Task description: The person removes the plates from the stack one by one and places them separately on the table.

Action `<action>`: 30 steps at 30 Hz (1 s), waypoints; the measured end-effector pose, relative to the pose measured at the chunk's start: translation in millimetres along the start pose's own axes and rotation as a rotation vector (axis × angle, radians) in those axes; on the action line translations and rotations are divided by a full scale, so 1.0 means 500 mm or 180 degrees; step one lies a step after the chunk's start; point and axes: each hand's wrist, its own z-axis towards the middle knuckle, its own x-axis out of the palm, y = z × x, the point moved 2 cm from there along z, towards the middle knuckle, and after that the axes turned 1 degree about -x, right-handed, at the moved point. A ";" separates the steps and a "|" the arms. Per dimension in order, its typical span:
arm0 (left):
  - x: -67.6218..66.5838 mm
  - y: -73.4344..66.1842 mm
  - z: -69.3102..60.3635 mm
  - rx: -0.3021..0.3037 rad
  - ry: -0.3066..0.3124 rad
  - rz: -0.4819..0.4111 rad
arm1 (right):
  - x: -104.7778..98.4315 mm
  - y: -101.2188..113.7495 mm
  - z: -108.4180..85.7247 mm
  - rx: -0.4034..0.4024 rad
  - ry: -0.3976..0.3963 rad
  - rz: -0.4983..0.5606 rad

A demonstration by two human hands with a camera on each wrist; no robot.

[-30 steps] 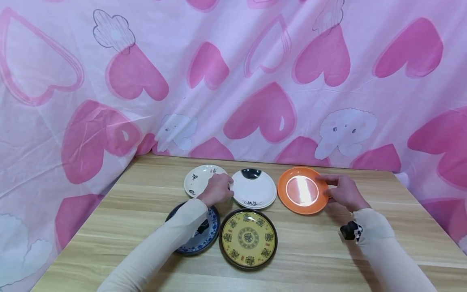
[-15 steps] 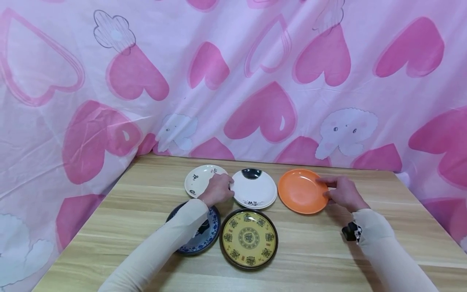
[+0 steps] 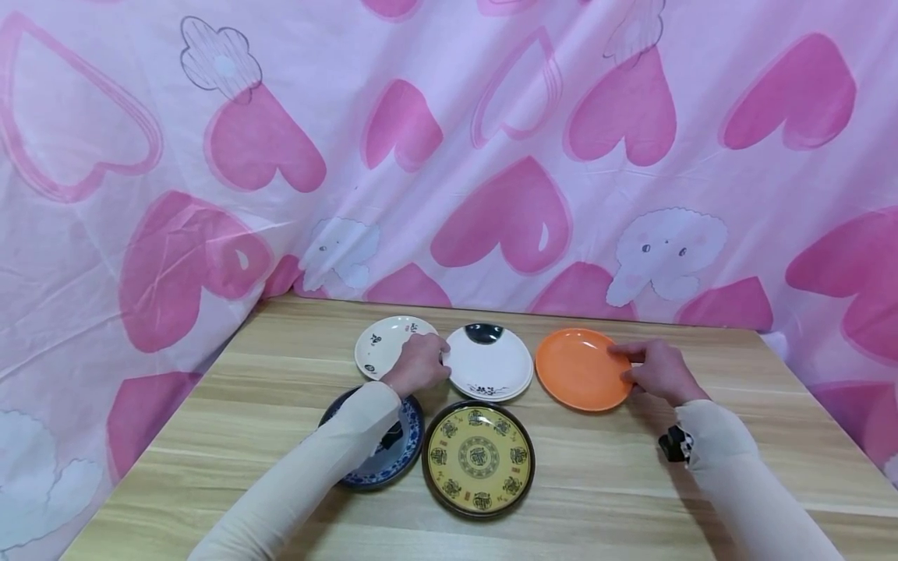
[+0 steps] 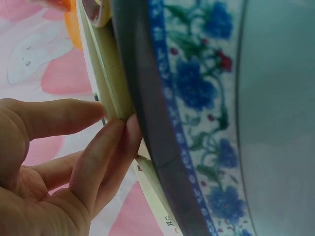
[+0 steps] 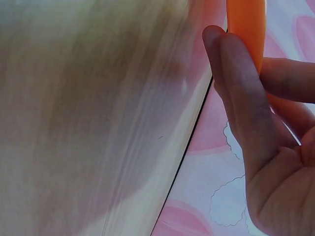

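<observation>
My left hand (image 3: 418, 365) pinches the left rim of a white plate (image 3: 494, 362) with a black patch and a small flower print. The left wrist view shows thumb and fingertips on its pale edge; a second edge runs close alongside, perhaps a plate stacked beneath. At the right, my right hand (image 3: 665, 370) holds the right rim of a plain orange plate (image 3: 578, 372) between thumb and fingers. That orange rim (image 5: 246, 24) also shows in the right wrist view. Whether the plate fully touches the table cannot be told.
A cream plate with small prints (image 3: 379, 351) lies left of the white one, partly behind the left hand. Nearer are a blue-rimmed plate (image 3: 412, 448), partly under the left forearm, and a yellow, dark-rimmed plate (image 3: 479, 460). A pink heart-patterned cloth (image 3: 498, 218) hangs behind the wooden table (image 3: 596, 499).
The orange plate's far edge has dropped slightly, and the bright glare on its face has gone. The right hand keeps its grip. My left hand and the other plates have stayed put.
</observation>
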 end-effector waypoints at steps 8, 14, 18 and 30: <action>0.000 -0.003 0.003 0.0009 0.0016 0.0007 | 0.002 0.004 -0.001 0.0024 -0.0026 -0.0096; 0.000 -0.003 0.001 0.0028 0.0002 0.0071 | 0.006 0.006 0.003 0.0150 0.0012 -0.0085; 0.000 -0.003 0.001 0.0021 0.0011 0.0079 | 0.007 0.006 0.007 0.0177 0.0025 -0.0165; 0.002 -0.003 0.004 0.0024 -0.0002 0.0067 | 0.005 0.005 0.016 0.0289 0.0040 -0.0206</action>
